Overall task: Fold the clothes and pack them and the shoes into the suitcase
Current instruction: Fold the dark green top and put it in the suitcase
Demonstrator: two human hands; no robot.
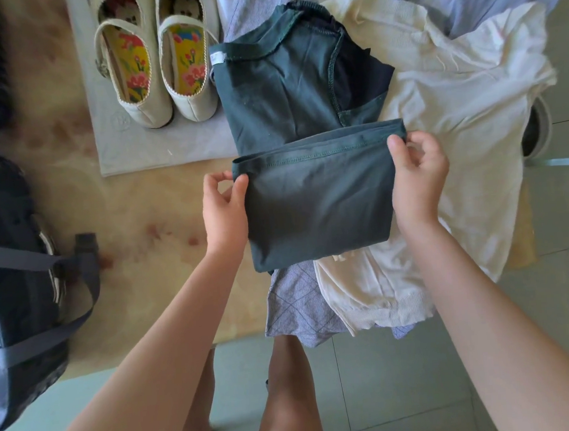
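A dark green garment (304, 121) lies on the table, its lower part doubled up toward the collar. My left hand (224, 207) pinches the left corner of the folded hem. My right hand (417, 180) pinches the right corner. Under it lie a cream top (463, 104) and a blue-grey checked garment (295, 308) that hangs over the table's near edge. A pair of cream shoes (157, 63) with flowered insoles stands on a pale cloth bag (132, 148) at the back left. The dark suitcase (17, 281) with grey straps lies open at the left edge.
The beige marbled table (150, 223) ends just before my knees, with pale floor tiles (403, 374) beyond it. More pale blue clothes (483, 0) are heaped at the back right. A round dark bin (537, 126) stands on the floor to the right.
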